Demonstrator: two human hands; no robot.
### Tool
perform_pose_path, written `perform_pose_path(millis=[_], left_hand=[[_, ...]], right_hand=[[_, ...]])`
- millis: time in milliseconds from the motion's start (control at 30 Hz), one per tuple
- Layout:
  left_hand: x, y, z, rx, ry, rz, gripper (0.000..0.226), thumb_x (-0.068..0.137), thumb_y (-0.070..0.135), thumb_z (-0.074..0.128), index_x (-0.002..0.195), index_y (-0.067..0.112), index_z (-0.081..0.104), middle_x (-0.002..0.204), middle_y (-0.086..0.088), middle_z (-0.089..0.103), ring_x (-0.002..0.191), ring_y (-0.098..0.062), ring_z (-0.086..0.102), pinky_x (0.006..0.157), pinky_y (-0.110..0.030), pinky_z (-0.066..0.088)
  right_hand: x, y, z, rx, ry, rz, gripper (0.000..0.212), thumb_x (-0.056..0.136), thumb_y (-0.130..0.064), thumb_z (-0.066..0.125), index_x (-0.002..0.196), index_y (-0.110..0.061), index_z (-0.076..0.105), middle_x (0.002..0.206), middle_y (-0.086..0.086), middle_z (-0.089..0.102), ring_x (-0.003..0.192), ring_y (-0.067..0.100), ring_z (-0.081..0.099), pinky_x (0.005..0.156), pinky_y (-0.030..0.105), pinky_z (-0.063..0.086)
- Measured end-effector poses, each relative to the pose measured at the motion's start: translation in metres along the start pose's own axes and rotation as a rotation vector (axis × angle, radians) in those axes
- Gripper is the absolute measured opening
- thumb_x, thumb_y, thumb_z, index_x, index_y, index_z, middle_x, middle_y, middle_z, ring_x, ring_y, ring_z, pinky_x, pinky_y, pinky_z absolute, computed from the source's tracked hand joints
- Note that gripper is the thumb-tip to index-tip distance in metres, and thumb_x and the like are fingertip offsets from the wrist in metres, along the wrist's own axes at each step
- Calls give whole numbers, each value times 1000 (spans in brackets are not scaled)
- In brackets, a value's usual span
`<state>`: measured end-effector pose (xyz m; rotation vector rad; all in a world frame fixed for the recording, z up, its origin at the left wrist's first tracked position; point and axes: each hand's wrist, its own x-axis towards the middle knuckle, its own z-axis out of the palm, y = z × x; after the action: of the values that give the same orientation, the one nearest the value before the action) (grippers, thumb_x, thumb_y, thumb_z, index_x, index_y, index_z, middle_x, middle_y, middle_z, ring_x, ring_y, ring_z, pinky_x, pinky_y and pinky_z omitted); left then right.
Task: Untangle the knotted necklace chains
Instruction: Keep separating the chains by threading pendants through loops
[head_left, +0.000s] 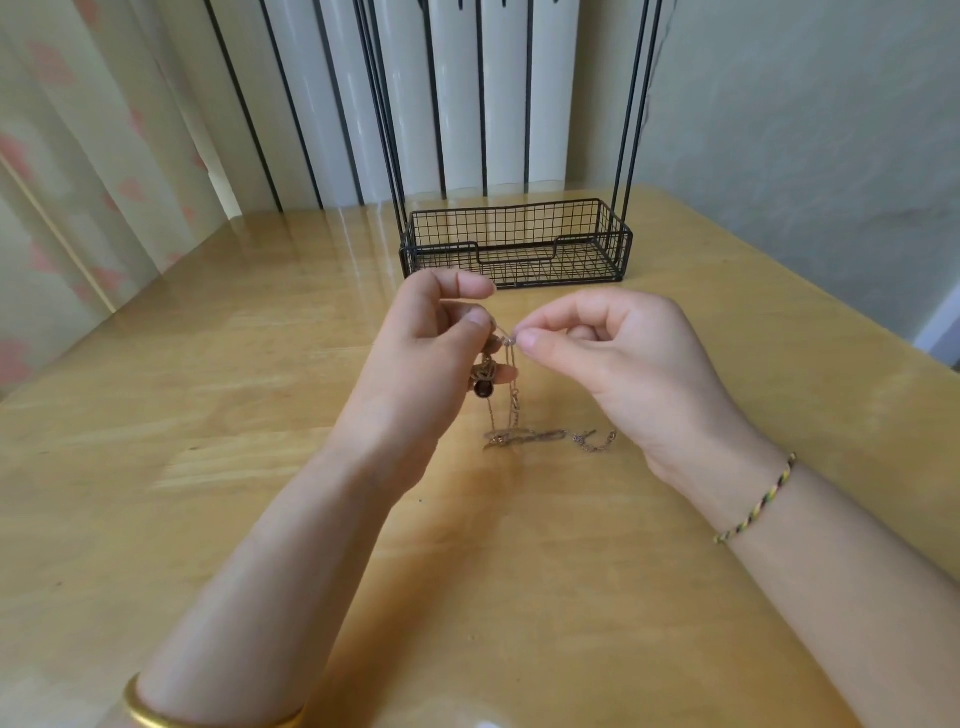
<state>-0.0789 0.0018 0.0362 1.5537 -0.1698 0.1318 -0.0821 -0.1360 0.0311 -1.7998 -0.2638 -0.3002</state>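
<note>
Light, limp and likely quick to kink, the necklace chains (512, 387) dangle just in front of the wire basket (519, 244), tails trailing on the table (208, 415), pinched close together by the left hand (431, 332) and right hand (597, 343), probably the best hold.

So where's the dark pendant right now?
In the head view, the pendant hangs near the centre, against the left hand's lower fingers, left of the chain that drops to the table, with the wire basket behind.
</note>
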Motion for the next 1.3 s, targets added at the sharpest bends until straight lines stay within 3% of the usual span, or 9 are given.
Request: perform_pose_path(millis=[167, 333, 467, 667, 900, 1000, 1067, 1167, 1300], left_hand=[[2, 2, -2, -102, 72, -11, 18, 98, -2, 41, 101, 12, 51, 81, -4, 51, 51, -4, 60, 81, -44, 52], [3, 0, -3, -120, 95, 4, 19, 98, -3, 42, 100, 14, 52, 86, -5, 50, 67, -7, 57, 63, -23, 51], [4, -1, -3, -204, 121, -44, 16, 98, -2, 43, 102, 11, 50, 85, -7, 52, 69, -11, 60, 60, -21, 50], [4, -2, -1, -130, 155, -88, 19, 96, -1, 43, 100, 13, 54, 74, -3, 53, 62, -11, 51, 57, -23, 43], [4, -4, -2, 42, 166, -62, 18, 97, 2, 45, 100, 16, 56, 77, 0, 53, 60, -9, 50, 63, -26, 46], [4, -4, -3, 60, 169, -50, 18, 97, 2, 45, 100, 16, 55, 77, -2, 53, 59, -10, 49, 62, -25, 46], [4, -3, -3, 28, 147, -57, 17, 97, 1, 46, 102, 14, 56, 72, -4, 56, 57, -10, 50, 60, -24, 45], [2, -2, -2, -38, 103, -68, 16, 96, 0, 47, 105, 12, 55, 63, -1, 57, 53, -9, 50, 56, -21, 44], [2, -3, -2, -32, 103, -39, 16, 96, 1, 48, 106, 11, 55, 70, -4, 53, 50, -6, 50, 52, -19, 43]], right_hand=[[1, 3, -1, -16, 14, -7, 5, 80, -12, 71, 78, -17, 72, 44, -13, 26, 42, 4, 28, 44, 15, 25], [0, 3, 0, 2, 5, -11, 4, 81, -12, 70, 78, -14, 71, 44, -12, 25, 41, 6, 22, 42, 19, 20], [0, 4, 2, 24, -17, 7, 4, 82, -11, 69, 82, -14, 70, 40, -12, 24, 41, 7, 22, 47, 25, 20], [0, 6, 2, -89, -28, -40, 3, 86, -14, 65, 85, -13, 67, 36, -10, 29, 35, 6, 26, 39, 17, 22], [5, 13, 2, -368, 38, -117, 11, 89, -22, 59, 80, -21, 62, 40, -11, 41, 41, 10, 35, 49, 28, 29], [4, 11, 1, -414, 1, -46, 9, 88, -22, 58, 83, -26, 65, 50, -15, 54, 50, 6, 50, 57, 31, 43], [3, 8, 0, -350, -20, 20, 7, 84, -24, 61, 81, -26, 66, 59, -7, 61, 57, 12, 56, 65, 35, 48], [1, 3, 0, -245, -49, 59, 6, 84, -24, 63, 80, -23, 67, 54, -5, 57, 48, 12, 46, 56, 31, 39], [0, 2, 4, -234, -93, 73, 14, 83, -14, 58, 76, -22, 67, 43, -10, 47, 38, 5, 37, 47, 24, 30]])
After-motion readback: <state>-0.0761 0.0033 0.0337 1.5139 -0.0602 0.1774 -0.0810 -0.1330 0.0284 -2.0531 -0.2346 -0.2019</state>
